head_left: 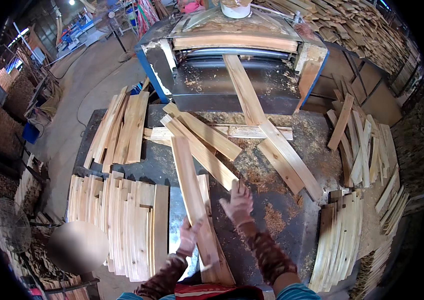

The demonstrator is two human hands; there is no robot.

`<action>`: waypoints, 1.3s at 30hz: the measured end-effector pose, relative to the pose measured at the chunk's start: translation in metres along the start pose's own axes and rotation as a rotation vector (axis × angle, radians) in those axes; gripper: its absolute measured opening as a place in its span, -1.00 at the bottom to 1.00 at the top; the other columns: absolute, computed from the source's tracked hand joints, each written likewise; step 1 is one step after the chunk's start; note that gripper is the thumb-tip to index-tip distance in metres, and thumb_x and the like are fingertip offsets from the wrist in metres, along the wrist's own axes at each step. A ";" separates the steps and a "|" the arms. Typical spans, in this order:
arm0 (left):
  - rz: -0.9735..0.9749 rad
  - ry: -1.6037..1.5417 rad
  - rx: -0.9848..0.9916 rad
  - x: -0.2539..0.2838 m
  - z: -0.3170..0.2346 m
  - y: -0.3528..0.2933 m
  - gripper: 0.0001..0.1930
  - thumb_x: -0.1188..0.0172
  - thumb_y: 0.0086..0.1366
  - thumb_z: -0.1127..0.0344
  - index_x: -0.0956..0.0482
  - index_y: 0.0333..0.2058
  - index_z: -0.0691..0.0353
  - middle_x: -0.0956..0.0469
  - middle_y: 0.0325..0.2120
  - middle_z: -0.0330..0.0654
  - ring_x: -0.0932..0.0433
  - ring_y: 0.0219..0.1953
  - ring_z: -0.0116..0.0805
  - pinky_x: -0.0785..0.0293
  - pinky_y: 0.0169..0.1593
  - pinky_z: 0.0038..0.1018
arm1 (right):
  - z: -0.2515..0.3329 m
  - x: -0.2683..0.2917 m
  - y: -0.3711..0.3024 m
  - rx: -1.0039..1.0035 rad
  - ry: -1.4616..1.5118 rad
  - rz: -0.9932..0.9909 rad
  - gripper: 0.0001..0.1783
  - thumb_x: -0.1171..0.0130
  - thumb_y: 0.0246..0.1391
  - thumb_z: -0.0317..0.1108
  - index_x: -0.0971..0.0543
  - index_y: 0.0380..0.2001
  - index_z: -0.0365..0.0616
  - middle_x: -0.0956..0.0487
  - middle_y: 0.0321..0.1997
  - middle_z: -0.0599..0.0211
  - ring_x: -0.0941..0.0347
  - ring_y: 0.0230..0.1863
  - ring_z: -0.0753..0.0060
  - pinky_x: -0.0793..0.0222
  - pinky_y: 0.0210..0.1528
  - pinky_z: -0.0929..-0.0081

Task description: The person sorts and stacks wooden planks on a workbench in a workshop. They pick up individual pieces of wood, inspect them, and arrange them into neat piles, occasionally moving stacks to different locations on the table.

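My left hand (189, 237) grips a long pale wooden board (188, 175) near its lower end, fingers at its left side. The board slants up and away across the dark table. My right hand (238, 204) is open, thumb spread, its fingertips at the near end of a second board (204, 154). Whether they touch that board is hard to tell. Another board (222, 270) lies partly beneath the held one, close to my body. Beyond, a crossed board (212, 136) lies under the second board's far part.
Ahead stands a blue-sided roller machine (242, 95) with a board (244, 90) at its rollers. More boards (292, 160) lie below it on the sawdust-strewn table (252, 235). Stacked boards flank me at left (132, 225) and right (339, 240). A fan (11, 225) stands far left.
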State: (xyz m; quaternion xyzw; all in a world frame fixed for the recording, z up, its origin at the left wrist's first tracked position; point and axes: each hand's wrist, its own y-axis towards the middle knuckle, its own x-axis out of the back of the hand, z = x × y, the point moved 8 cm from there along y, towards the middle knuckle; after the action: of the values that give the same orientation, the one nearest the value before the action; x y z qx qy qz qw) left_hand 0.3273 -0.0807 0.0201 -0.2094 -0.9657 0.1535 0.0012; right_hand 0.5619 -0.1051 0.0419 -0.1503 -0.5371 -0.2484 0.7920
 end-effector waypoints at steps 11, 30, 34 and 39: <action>-0.214 0.528 0.206 0.019 0.097 -0.043 -0.40 -0.40 0.05 0.27 -0.41 0.07 0.26 -0.28 0.15 0.13 -0.35 0.18 0.03 -0.37 0.17 -0.28 | -0.059 -0.058 0.021 -0.346 1.626 0.738 -0.39 -0.09 0.20 -0.08 -0.39 0.18 -0.29 -0.62 -0.14 0.04 -0.57 -0.18 0.18 -0.53 -0.12 0.27; 0.108 0.232 -0.081 0.079 -0.123 0.095 -0.24 -0.22 0.06 0.62 -0.27 0.29 0.14 -0.44 -0.21 -0.28 -0.45 -0.25 -0.45 -0.47 -0.18 -0.51 | 0.003 0.180 0.031 0.132 0.425 -0.545 -0.25 -0.28 0.07 -0.08 -0.36 0.23 -0.29 -0.41 0.19 -0.21 -0.45 0.08 -0.21 -0.43 0.14 0.06; -0.003 0.234 -0.007 0.157 -0.142 0.102 -0.18 -0.23 -0.06 0.73 -0.32 0.26 0.16 -0.44 -0.26 -0.29 -0.43 -0.27 -0.44 -0.48 -0.17 -0.53 | 0.008 0.178 0.117 0.050 -0.098 -0.451 -0.08 -0.31 0.01 -0.07 -0.16 0.35 -0.22 -0.37 0.21 -0.14 -0.45 0.09 -0.23 -0.46 0.09 0.08; -0.276 0.282 -0.152 0.221 -0.168 0.122 -0.21 -0.26 0.04 0.59 -0.24 0.30 0.18 -0.43 -0.20 -0.17 -0.50 -0.25 -0.32 -0.52 -0.21 -0.43 | 0.021 0.143 0.101 -0.146 0.146 0.035 -0.03 -0.31 -0.02 -0.12 -0.02 0.36 -0.11 -0.41 0.07 -0.12 -0.55 -0.06 -0.17 -0.55 -0.10 0.08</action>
State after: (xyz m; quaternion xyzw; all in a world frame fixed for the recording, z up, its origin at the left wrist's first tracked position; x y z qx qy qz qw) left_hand 0.1858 0.1641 0.1299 -0.0942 -0.9843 0.0478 0.1416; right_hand 0.6444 -0.0441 0.1851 -0.1985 -0.4558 -0.2833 0.8201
